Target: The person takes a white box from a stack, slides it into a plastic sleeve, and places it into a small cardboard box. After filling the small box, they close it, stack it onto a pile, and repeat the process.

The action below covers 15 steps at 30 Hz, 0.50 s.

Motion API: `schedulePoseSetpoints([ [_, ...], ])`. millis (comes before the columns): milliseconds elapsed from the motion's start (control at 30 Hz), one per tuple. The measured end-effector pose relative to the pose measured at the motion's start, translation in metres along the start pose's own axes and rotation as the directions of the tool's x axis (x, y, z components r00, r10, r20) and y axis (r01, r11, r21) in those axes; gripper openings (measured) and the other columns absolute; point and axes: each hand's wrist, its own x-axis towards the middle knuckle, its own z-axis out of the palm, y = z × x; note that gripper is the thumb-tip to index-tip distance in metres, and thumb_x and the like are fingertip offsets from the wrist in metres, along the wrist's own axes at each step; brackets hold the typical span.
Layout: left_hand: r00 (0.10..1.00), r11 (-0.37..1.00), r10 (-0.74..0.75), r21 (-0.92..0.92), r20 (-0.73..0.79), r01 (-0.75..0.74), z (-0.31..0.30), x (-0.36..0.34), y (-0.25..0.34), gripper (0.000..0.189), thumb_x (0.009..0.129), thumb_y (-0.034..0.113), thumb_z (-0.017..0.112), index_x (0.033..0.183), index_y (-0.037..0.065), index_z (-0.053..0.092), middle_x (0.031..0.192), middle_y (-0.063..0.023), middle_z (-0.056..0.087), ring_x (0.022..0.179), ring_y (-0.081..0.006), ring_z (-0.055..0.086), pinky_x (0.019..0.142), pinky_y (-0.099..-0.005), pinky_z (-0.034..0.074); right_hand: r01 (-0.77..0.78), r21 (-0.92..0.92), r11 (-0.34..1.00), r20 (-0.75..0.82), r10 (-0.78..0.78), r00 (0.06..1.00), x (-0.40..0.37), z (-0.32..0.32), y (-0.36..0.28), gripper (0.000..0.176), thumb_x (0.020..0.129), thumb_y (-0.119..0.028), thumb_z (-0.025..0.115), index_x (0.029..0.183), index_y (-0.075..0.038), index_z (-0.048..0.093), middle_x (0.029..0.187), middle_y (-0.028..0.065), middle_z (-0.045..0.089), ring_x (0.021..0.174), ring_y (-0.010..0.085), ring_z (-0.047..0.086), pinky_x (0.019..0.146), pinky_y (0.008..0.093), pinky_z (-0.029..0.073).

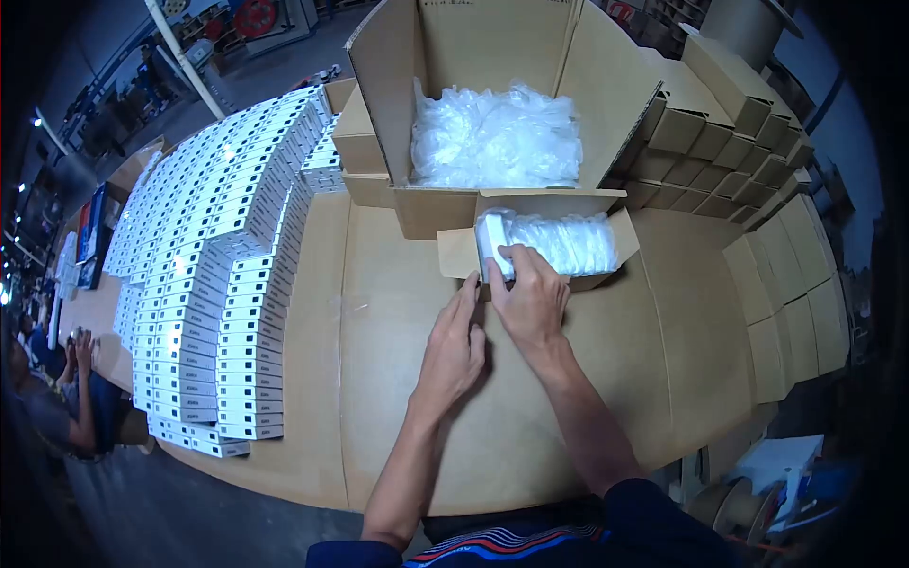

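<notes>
A broad table (511, 407) surfaced with brown cardboard fills the middle of the frame. Across its left side rises a large stack of white boxes (194, 303), in close columns, with small dark squares and printing on the ends. At the top centre stands a large carton (502, 47), its flaps up, holding a heap of clear plastic bags (497, 137). Brown boxes (705, 151) are piled in rows at the upper right, and more pale brown cartons (795, 303) sit side by side along the right edge. At the lower left edge, another person (62, 407) is partly visible beside the table, hands raised.

Just in front of the large carton, slightly right of centre, is a small open carton (457, 254), its flaps spread outward. Inside it, a row of plastic-wrapped items (568, 244) reaches toward the right end. A slim white box (494, 237) stands at the left end of this row, inside the carton.

The right hand (530, 301) reaches over the near side of the small carton, thumb and index finger narrowly spaced and touching the slim white box; whether they pinch or only press it, I cannot tell. The left hand (454, 348) is nearly flat, fingers together, its fingertips at the carton's near left corner; whether it grips the cardboard there, I cannot tell.
</notes>
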Motion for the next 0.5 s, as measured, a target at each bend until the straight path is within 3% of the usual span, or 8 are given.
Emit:
schedulePoseSetpoints([
  [67,0.999,0.998,-0.019,-0.056,0.031,0.02,-0.006,0.001,0.0,0.067,0.086,-0.01,0.046,0.153,-0.003,0.039,0.141,-0.0311,0.053,0.13,-0.0457,0.053,0.113,-0.0471,0.042,0.073,-0.087,0.994,0.023,-0.071,0.997,-0.005,0.006,0.002,0.025,0.083,-0.015,0.08,0.104,-0.004,0.072,0.091,0.0113,0.073,0.085,0.0319,0.064,0.076,0.0429,0.05],
  [100,0.999,0.996,-0.027,-0.082,0.043,0.03,-0.008,0.002,-0.001,0.069,0.085,-0.011,0.046,0.153,-0.003,0.04,0.141,-0.0308,0.053,0.13,-0.0455,0.053,0.113,-0.0471,0.041,0.026,-0.091,0.995,0.126,-0.014,0.992,-0.011,0.007,0.0,0.028,0.087,-0.022,0.075,0.11,-0.006,0.072,0.092,0.0077,0.072,0.103,0.0294,0.059,0.091,0.0447,0.043],
  [200,0.999,0.996,0.021,-0.087,0.046,-0.017,-0.011,0.003,-0.01,0.067,0.086,-0.01,0.047,0.152,-0.002,0.041,0.142,-0.0285,0.054,0.13,-0.0435,0.054,0.112,-0.0462,0.042,0.146,-0.202,0.968,0.063,-0.136,0.989,-0.026,0.014,0.003,0.032,0.091,-0.025,0.07,0.117,-0.006,0.072,0.1,0.0073,0.072,0.111,0.0309,0.055,0.1,0.0543,0.038],
  [233,0.998,0.997,0.036,-0.071,0.046,-0.032,-0.013,0.002,-0.011,0.067,0.087,-0.009,0.048,0.153,0.0,0.041,0.141,-0.0278,0.055,0.128,-0.0428,0.056,0.11,-0.0453,0.044,0.126,-0.236,0.964,0.163,-0.089,0.983,-0.033,0.011,0.0,0.045,0.095,-0.033,0.064,0.131,-0.005,0.066,0.12,0.0085,0.068,0.125,0.0341,0.049,0.11,0.0657,0.028],
  [367,0.999,0.998,0.038,-0.046,0.012,-0.037,-0.03,-0.006,-0.008,0.065,0.091,-0.004,0.055,0.154,0.004,0.042,0.136,-0.025,0.059,0.124,-0.0404,0.058,0.107,-0.0436,0.046,0.171,-0.325,0.93,0.313,-0.065,0.948,-0.044,0.007,-0.002,0.066,0.097,-0.044,0.06,0.149,-0.004,0.049,0.145,0.0097,0.054,0.141,0.0387,0.038,0.115,0.0759,0.011],
  [433,0.999,0.997,-0.011,-0.076,-0.034,0.008,-0.046,-0.01,0.002,0.06,0.093,0.002,0.062,0.151,0.005,0.046,0.132,-0.023,0.061,0.123,-0.0394,0.059,0.107,-0.044,0.046,0.232,-0.371,0.899,0.37,-0.087,0.925,-0.042,0.007,0.0,0.07,0.096,-0.045,0.061,0.15,-0.002,0.046,0.148,0.0121,0.051,0.146,0.0402,0.033,0.116,0.075,0.01],
  [500,0.992,0.999,0.038,0.024,-0.123,-0.035,-0.067,-0.015,-0.003,0.055,0.093,0.002,0.062,0.147,0.004,0.05,0.131,-0.0225,0.061,0.123,-0.0393,0.06,0.106,-0.044,0.047,0.258,-0.375,0.891,0.427,-0.081,0.901,-0.038,0.004,-0.007,0.073,0.096,-0.044,0.062,0.151,0.001,0.043,0.15,0.0152,0.048,0.148,0.0415,0.03,0.117,0.0748,0.009],
])
